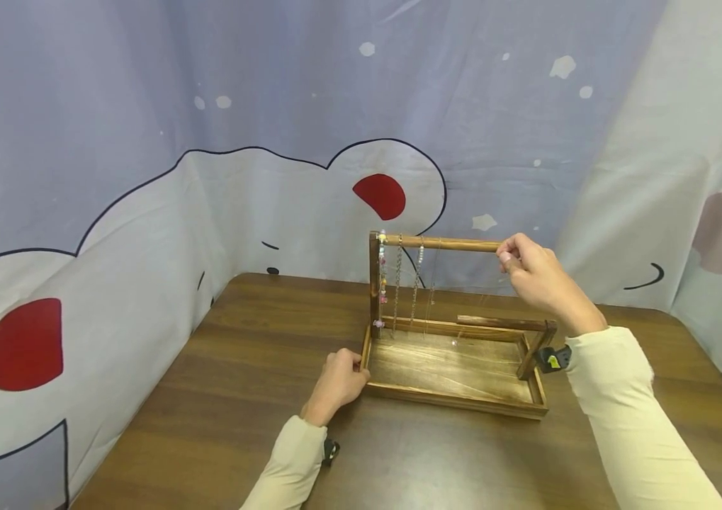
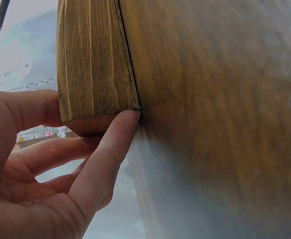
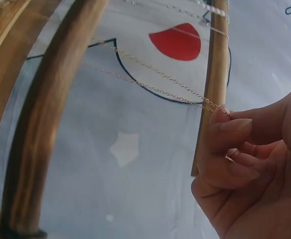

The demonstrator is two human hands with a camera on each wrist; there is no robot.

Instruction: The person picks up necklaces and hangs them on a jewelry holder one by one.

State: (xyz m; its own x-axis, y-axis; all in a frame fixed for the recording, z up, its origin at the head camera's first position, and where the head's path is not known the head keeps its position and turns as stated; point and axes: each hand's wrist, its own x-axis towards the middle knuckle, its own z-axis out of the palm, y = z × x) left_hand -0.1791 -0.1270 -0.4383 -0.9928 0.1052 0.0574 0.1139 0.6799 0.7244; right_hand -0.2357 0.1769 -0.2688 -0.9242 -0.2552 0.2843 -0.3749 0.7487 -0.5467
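A wooden jewelry stand [image 1: 456, 405] with a tray base stands on the table. My left hand [image 1: 337, 382] grips the tray's left front corner, its fingers bent around the wood [image 2: 93, 74] in the left wrist view. At the right end of the upper bar [image 1: 456, 244], my right hand [image 1: 539, 276] pinches a thin gold chain necklace [image 3: 160, 77]. The chain's two strands run away from the fingertips in the right wrist view; its far end is out of sight. A colourful beaded necklace [image 1: 382, 276] and several chains [image 1: 397, 283] hang from the bar's left part.
Below and right of the upper bar is a shorter, lower bar [image 1: 507, 324] on its own post. The brown table [image 1: 258, 319] extends around the stand. Behind it hangs a printed cloth [image 1: 271, 78] with cloud and star shapes.
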